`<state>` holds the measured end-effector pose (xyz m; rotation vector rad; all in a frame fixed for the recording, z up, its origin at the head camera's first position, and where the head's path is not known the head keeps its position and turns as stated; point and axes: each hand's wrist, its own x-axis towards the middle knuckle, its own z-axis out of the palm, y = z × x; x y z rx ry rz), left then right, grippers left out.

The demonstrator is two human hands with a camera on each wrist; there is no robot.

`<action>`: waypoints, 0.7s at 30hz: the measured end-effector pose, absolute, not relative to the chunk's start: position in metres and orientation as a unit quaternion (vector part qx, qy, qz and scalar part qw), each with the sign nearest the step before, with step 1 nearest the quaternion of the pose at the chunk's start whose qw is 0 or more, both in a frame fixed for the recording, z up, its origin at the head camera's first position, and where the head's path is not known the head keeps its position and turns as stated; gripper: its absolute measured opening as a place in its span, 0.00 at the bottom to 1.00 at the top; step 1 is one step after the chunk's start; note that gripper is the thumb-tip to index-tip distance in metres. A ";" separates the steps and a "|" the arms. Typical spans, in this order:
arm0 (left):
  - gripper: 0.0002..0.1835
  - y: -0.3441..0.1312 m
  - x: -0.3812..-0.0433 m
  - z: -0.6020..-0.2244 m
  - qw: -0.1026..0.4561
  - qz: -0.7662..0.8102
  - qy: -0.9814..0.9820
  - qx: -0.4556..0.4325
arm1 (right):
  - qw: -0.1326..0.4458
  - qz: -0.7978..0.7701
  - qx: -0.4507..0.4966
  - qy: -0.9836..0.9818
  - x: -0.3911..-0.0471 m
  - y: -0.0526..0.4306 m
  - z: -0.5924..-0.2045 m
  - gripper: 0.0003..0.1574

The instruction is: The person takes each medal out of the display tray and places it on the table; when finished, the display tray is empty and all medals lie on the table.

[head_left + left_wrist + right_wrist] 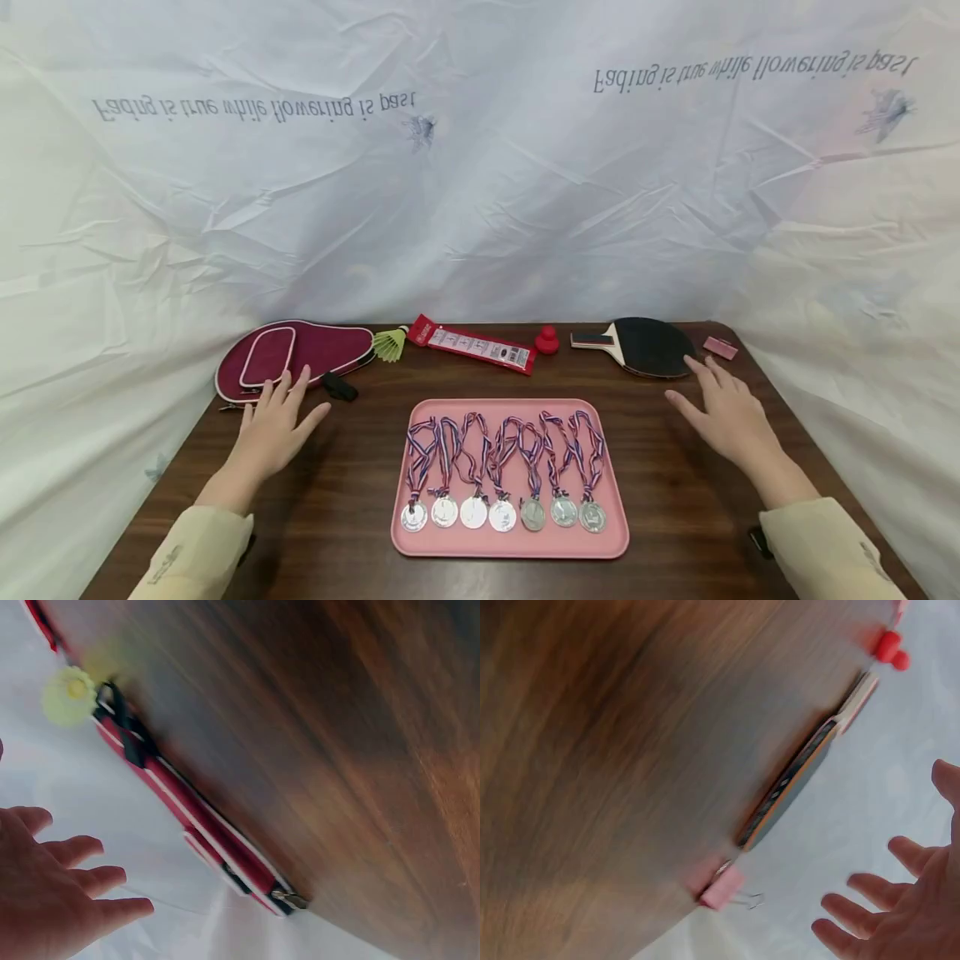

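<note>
My left hand hovers with spread fingers over the left part of the table, nearest the maroon paddle case with white piping and a black strap. On the other side, my right hand is likewise spread and holds nothing, its fingertips overlapping the edge of the black table tennis paddle in the head view. Between the hands lies a pink tray bearing several silver medals in a row, their striped ribbons stretched toward the back.
Along the back edge lie a yellow shuttlecock, a long red package, and a small red knobbed object. A pink binder clip sits at the back right corner. White printed cloth hangs behind and at both sides.
</note>
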<state>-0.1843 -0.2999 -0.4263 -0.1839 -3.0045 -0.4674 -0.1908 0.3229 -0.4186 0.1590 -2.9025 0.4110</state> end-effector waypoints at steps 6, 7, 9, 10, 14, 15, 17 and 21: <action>0.39 -0.277 -0.167 -0.421 0.095 -0.170 -0.976 -0.099 | 0.082 0.203 0.115 -0.969 -0.167 0.290 -0.407 0.40; 0.39 -0.272 -0.164 -0.421 0.102 -0.177 -0.973 -0.105 | 0.079 0.209 0.126 -0.967 -0.162 0.283 -0.406 0.39; 0.38 -0.261 -0.157 -0.420 0.107 -0.200 -0.967 -0.112 | 0.082 0.203 0.143 -0.965 -0.152 0.271 -0.406 0.35; 0.37 -0.255 -0.154 -0.420 0.108 -0.211 -0.965 -0.113 | 0.087 0.197 0.149 -0.965 -0.147 0.266 -0.407 0.34; 0.35 -0.235 -0.141 -0.422 0.104 -0.256 -0.953 -0.121 | 0.085 0.187 0.157 -0.966 -0.131 0.249 -0.410 0.29; 0.34 -0.231 -0.138 -0.422 0.104 -0.265 -0.950 -0.125 | 0.076 0.193 0.156 -0.966 -0.128 0.246 -0.411 0.29; 0.33 -0.224 -0.133 -0.423 0.101 -0.283 -0.945 -0.133 | 0.048 0.209 0.151 -0.965 -0.122 0.239 -0.412 0.28; 0.32 -0.215 -0.123 -0.424 0.063 -0.315 -0.938 -0.128 | -0.022 0.248 0.141 -0.958 -0.114 0.229 -0.413 0.24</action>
